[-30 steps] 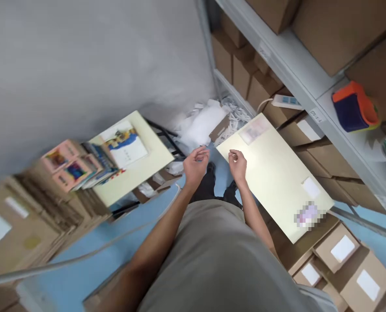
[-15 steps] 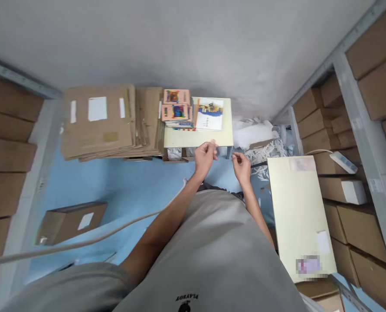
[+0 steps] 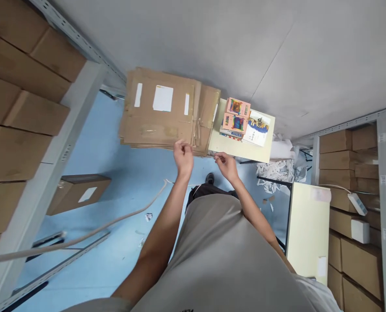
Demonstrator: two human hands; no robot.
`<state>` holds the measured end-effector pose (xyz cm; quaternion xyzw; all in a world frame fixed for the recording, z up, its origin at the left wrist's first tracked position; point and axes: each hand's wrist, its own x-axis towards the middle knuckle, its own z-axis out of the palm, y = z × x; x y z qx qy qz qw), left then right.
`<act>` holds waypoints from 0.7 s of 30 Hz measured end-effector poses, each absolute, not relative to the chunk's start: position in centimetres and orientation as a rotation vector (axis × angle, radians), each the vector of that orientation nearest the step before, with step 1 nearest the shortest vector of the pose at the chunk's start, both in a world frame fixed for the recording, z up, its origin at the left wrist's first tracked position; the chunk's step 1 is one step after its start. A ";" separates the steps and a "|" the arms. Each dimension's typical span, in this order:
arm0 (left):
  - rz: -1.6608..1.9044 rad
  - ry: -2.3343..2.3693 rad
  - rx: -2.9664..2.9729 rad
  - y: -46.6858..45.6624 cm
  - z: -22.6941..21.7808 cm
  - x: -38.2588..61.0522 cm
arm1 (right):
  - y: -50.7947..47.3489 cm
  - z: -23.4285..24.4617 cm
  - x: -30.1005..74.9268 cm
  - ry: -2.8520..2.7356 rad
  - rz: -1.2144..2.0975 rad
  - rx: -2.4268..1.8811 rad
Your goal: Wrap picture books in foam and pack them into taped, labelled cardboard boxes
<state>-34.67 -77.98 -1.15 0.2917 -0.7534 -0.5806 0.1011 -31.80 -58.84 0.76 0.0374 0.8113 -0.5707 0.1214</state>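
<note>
My left hand (image 3: 183, 158) hovers at the front edge of a stack of flattened cardboard boxes (image 3: 144, 123), its fingers loosely bent and apart. I cannot tell whether it touches the cardboard. Nothing shows in it. My right hand (image 3: 226, 167) is in front of the cream table (image 3: 238, 150), near its left front corner. Its fingers curl loosely, apart, with nothing visible between them. On that table, pink-covered books (image 3: 235, 122) lie piled beside a white book (image 3: 257, 130) with a blue and yellow picture.
Shelves of brown cartons (image 3: 27, 112) rise at left, more cartons (image 3: 358, 260) at right. A second cream table (image 3: 310, 229) stands right. Shredded paper (image 3: 277, 171) lies on the floor. A pale cable (image 3: 128, 215) crosses the left side, near a carton (image 3: 82, 193).
The view has swung left, so the cardboard and books appear farther right. My left hand has come to the cardboard's front edge; my right hand has also moved left relative to the table.
</note>
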 end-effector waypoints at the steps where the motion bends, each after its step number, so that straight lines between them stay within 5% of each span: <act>1: -1.570 -2.358 0.813 -78.9 -1.4 -35.3 | -59.7 0.6 -32.2 2.361 -1.648 0.100; 5: -1.163 -2.783 0.665 -81.0 -2.6 -37.8 | -62.0 0.0 -33.8 2.346 -1.630 0.060; 21: -1.025 -2.983 0.857 -85.0 -2.0 -39.5 | -64.3 -0.7 -35.4 2.308 -1.581 0.085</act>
